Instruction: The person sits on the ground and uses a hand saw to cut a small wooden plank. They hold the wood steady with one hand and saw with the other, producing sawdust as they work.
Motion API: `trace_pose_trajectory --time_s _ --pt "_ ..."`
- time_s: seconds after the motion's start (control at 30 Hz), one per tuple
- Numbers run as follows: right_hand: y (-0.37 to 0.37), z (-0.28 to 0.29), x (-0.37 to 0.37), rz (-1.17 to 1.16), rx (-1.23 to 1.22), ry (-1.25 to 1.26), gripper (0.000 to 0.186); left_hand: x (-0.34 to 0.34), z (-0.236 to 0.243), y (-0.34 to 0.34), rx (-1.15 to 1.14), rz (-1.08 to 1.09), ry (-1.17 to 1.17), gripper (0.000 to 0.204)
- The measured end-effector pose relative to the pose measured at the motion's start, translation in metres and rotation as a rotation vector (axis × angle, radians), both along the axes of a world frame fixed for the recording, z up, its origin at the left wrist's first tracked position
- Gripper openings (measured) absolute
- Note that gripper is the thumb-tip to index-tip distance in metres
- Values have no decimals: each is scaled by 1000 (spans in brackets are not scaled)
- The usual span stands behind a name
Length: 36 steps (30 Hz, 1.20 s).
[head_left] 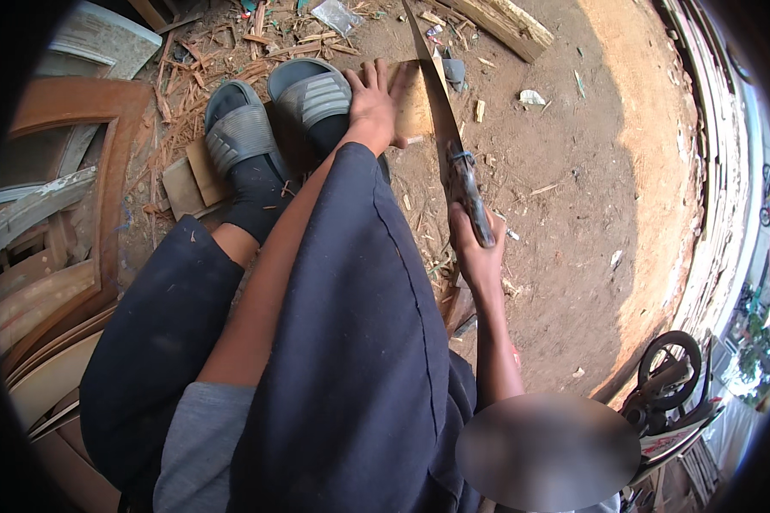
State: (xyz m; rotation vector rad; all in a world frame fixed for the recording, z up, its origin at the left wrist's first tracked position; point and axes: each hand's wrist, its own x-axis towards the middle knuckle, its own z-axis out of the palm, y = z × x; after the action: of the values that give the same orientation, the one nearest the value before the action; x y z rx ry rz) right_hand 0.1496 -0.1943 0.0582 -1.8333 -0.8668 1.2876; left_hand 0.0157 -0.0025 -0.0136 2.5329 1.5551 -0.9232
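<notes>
My right hand [477,248] is closed round the dark handle of a handsaw [437,98]. Its long blade points away from me and stands at the right end of a wooden board [413,107]. Whether the teeth are in the wood, I cannot tell. Flat on that board, just left of the blade, lies my left hand [372,111] with its fingers spread. A grey sandal [310,90] on my right foot is beside the left hand, resting on the board. My left foot's sandal [238,132] is further left, near the board's other end [201,171].
Wood scraps and shavings [269,38] litter the dirt floor at the far side. A thick timber [509,26] lies at the far right. Wooden frames [103,103] lean on the left. Stacked planks [701,171] line the right, with a wheeled machine [669,372] at the near right.
</notes>
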Motion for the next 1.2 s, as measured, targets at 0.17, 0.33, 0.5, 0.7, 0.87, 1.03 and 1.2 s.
trace_pose_trajectory --time_s 0.17,0.33,0.5,0.7,0.87,1.03,1.2 --pt "-33 42 0 60 -42 -54 20 -10 -3 8 -64 42 49 136" --pt "-56 59 13 41 -110 -33 18 1 -2 1 -1 36 15 142" --pt "10 10 5 33 10 -22 22 -8 -7 0 11 -1 6 131" --pt "-73 46 12 109 -16 -142 16 1 -4 3 -34 30 38 142" --pt "-6 23 10 -25 -112 71 21 -1 -4 4 -22 39 24 141" --pt "-8 9 9 29 -40 21 21 -4 -10 0 -87 28 73 142" --pt "-68 36 17 10 -60 -15 17 -2 0 2 21 -9 -12 133"
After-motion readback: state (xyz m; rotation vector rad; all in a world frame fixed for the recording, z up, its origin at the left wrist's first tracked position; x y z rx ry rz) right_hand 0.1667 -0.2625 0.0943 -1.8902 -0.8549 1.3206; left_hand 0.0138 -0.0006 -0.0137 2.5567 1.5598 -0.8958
